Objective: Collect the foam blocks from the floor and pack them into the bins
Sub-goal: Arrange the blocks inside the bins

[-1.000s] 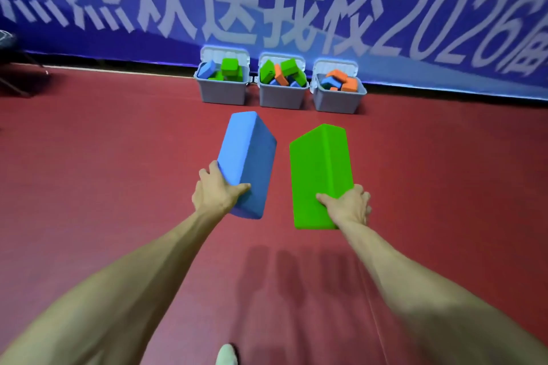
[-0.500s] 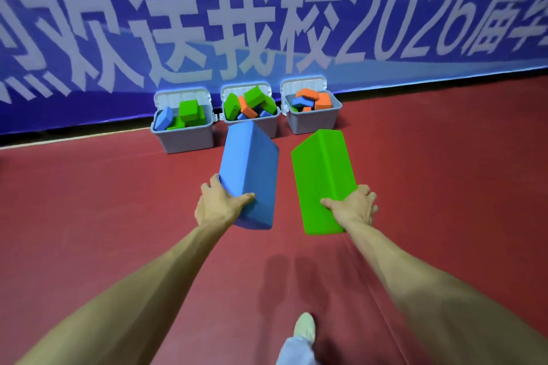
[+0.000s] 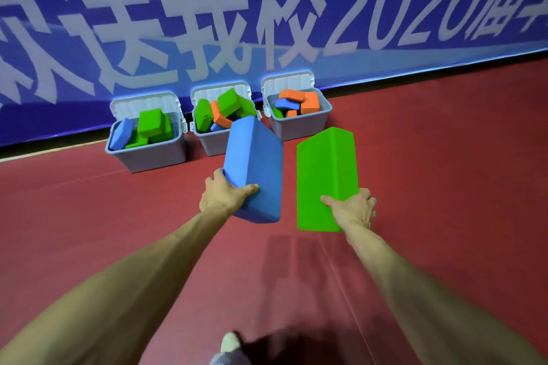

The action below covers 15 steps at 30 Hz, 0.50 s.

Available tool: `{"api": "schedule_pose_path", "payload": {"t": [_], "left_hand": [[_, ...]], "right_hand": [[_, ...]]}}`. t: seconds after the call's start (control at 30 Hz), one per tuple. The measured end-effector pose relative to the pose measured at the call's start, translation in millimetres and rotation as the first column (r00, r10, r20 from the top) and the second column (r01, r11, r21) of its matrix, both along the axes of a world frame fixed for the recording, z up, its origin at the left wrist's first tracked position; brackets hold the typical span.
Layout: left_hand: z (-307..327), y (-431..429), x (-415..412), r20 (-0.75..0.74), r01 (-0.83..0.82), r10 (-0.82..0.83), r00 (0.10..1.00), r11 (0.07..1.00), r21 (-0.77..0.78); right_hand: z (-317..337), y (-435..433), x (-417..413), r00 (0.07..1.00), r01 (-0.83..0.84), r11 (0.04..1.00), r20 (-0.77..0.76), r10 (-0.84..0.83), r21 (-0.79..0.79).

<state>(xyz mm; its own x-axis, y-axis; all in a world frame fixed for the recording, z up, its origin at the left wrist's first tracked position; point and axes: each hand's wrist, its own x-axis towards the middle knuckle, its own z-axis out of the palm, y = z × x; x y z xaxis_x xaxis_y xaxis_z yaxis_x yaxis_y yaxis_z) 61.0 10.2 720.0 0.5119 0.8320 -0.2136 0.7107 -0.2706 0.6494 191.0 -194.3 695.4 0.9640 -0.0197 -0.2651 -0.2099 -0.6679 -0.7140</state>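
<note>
Both arms reach forward. The left hand [image 3: 223,197] grips the blue block [image 3: 255,167] at its near end, and the right hand [image 3: 353,210] grips the green block [image 3: 324,178] likewise, both above the floor [image 3: 89,231]. The blue block hides part of the middle bin [image 3: 212,142]. Three bins hold blue, green and orange blocks.

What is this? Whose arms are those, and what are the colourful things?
No machine here: a person wears a camera on the head, so you see their own arms from above. The left grip, a bare hand, holds a blue foam block. The right grip holds a green foam block. On the red floor, by a blue banner, stand three grey bins with open lids. They hold more blocks, green, blue and orange.
</note>
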Motion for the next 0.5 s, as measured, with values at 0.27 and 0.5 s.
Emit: {"api": "schedule_pose_path", "payload": {"t": [0.27, 0.5], "left_hand": [[-46, 144, 135, 0.038, -0.045, 0.049, 0.998, 0.992, -0.119], [-32, 255, 247, 0.065, -0.022, 0.033, 0.997, 0.988, -0.156]], "right_hand": [[-14, 126, 131, 0.999, -0.046, 0.994, 0.01, 0.047, -0.097], [11, 231, 247, 0.999, -0.006, 0.997, 0.038, 0.009, -0.081]]}}
